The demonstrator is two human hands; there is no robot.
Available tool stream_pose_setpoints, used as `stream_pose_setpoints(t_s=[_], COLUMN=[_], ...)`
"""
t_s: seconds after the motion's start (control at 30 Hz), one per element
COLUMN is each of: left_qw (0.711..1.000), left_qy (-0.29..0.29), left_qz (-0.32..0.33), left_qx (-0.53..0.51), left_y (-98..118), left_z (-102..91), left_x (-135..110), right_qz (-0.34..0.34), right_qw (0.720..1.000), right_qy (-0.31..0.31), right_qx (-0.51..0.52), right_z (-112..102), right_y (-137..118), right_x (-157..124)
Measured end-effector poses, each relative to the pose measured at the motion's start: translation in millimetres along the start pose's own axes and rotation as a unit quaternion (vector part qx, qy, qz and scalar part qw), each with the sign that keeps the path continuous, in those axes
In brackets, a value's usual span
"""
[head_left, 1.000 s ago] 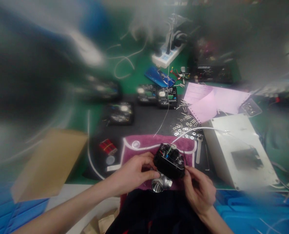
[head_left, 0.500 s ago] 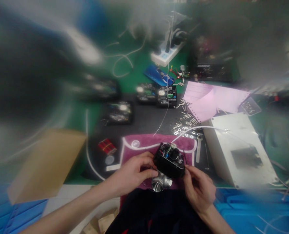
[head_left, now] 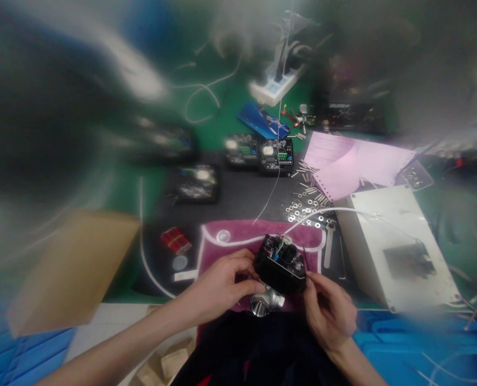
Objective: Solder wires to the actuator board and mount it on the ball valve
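Observation:
A black electronics housing with an open top shows its circuit board, small parts and wires. Under it sits a silver metal valve body with a round, threaded-looking opening. My left hand grips the housing's left side, thumb by the valve. At the housing's right corner, my right hand is closed in a pinch, and a thin dark rod rises from its fingertips; its lower end is hidden. A white cable runs from the housing top to the right. Beneath lies a purple cloth.
Several similar black housings stand farther back. Washers and pins are scattered right of centre, near a wrench and an L-shaped hex key. A white metal box stands right, a cardboard piece left, red parts between.
The view has shifted very slightly. Both hands and the housing stay almost in the same position, with the grip unchanged.

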State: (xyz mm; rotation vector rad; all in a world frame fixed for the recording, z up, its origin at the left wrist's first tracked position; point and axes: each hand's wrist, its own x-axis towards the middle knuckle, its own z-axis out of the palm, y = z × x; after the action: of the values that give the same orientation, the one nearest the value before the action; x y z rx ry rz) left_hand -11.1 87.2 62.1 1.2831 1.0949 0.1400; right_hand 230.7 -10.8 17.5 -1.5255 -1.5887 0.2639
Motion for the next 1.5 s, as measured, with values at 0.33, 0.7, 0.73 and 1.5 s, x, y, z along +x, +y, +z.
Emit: stream_pose_setpoints(t_s=[0.33, 0.7, 0.73, 1.5], left_qw=[0.999, 0.999, 0.999, 0.999], left_qy=[-0.046, -0.016, -0.014, -0.013], left_qz=[-0.005, -0.017, -0.017, -0.021], left_qx=[-0.007, -0.035, -0.037, -0.025], left_y=[2.9, -6.3, -7.0, 2.3], left_z=[-7.1, -2.0, -1.7, -3.5], left_x=[-3.4, -0.9, -1.2, 0.2], right_qz=[0.005, -0.004, -0.005, -0.029], right_qw=[1.0, 1.0, 1.0, 0.997], right_qy=[-0.005, 0.014, 0.019, 0.068], right_qx=[0.0, -0.003, -0.004, 0.015], right_z=[-0.4, 2.4, 2.7, 11.4], right_y=[-0.7, -1.9, -2.2, -2.9], right_x=[1.5, 2.4, 2.5, 8.7])
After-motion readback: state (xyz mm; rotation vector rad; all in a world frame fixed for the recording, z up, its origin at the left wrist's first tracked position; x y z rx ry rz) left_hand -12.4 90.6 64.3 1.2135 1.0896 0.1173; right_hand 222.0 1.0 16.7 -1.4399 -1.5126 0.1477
